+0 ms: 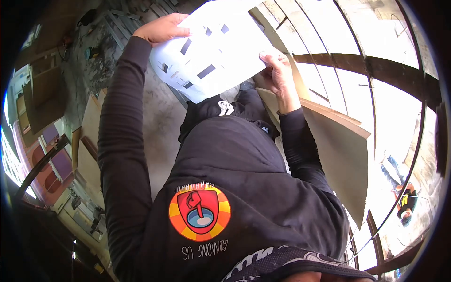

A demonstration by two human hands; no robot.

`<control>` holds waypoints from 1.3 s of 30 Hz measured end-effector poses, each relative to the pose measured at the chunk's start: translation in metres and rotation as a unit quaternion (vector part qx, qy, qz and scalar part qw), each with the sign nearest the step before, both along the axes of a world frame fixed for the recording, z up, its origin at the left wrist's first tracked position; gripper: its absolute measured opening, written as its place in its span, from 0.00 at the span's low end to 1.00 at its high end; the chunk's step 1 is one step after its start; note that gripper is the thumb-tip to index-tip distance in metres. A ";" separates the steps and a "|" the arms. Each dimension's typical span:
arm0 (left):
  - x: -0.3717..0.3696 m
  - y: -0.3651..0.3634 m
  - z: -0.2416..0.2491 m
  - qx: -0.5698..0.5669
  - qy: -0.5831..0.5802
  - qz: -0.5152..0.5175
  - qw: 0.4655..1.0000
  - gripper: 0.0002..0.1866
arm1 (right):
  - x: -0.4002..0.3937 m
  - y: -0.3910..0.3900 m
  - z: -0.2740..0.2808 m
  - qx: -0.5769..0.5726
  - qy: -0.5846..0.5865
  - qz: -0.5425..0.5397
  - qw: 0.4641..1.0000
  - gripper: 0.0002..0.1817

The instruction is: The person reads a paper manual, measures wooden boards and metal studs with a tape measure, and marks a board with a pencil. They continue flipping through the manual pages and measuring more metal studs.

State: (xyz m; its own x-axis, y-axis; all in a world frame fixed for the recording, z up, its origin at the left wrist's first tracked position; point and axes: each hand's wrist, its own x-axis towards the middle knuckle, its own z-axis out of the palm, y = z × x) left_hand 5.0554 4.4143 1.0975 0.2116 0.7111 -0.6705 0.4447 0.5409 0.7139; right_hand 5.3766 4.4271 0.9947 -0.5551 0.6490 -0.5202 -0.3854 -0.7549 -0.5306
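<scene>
A large white paper sheet (235, 51) with several dark rectangular patches and faint marks is held up in front of me, above my legs. Its upper part is washed out by bright light, and the lower left corner curls down. My left hand (162, 29) grips the sheet's left edge, thumb on the face towards me and fingers partly behind. At the right edge, my right hand (279, 73) pinches the paper with the thumb on top and the fingers curled. What the marks depict is too small to tell.
Flat boards (336, 145) lean close on my right, beside dark metal bars (371, 70). Metal lengths (120, 28) lie on the floor ahead to the left. More panels (89, 155) stand on my left. Beyond the bars, another person (406, 204) is visible below.
</scene>
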 end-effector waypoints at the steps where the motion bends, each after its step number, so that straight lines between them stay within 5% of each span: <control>1: 0.000 0.000 0.000 -0.001 0.005 -0.003 1.000 0.20 | 0.000 0.000 0.000 -0.001 -0.006 -0.002 1.000 0.03; 26: -0.005 -0.003 -0.006 -0.003 -0.014 0.006 1.000 0.21 | 0.004 -0.009 -0.018 -0.001 -0.032 0.008 0.999 0.04; 30: -0.006 -0.003 -0.008 0.005 -0.024 0.007 1.000 0.20 | -0.001 -0.029 -0.011 -0.091 0.083 0.000 0.992 0.18; 39: -0.003 0.003 -0.016 0.073 0.077 -0.037 0.994 0.17 | -0.018 -0.041 0.001 -0.086 0.023 0.028 0.996 0.10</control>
State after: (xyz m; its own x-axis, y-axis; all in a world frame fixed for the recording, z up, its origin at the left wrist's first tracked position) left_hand 5.0528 4.4176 1.0816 0.1693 0.7893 -0.5902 0.5897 0.3987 0.7023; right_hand 5.3587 4.3857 0.9952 -0.6130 0.5202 -0.5947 -0.3616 -0.8540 -0.3742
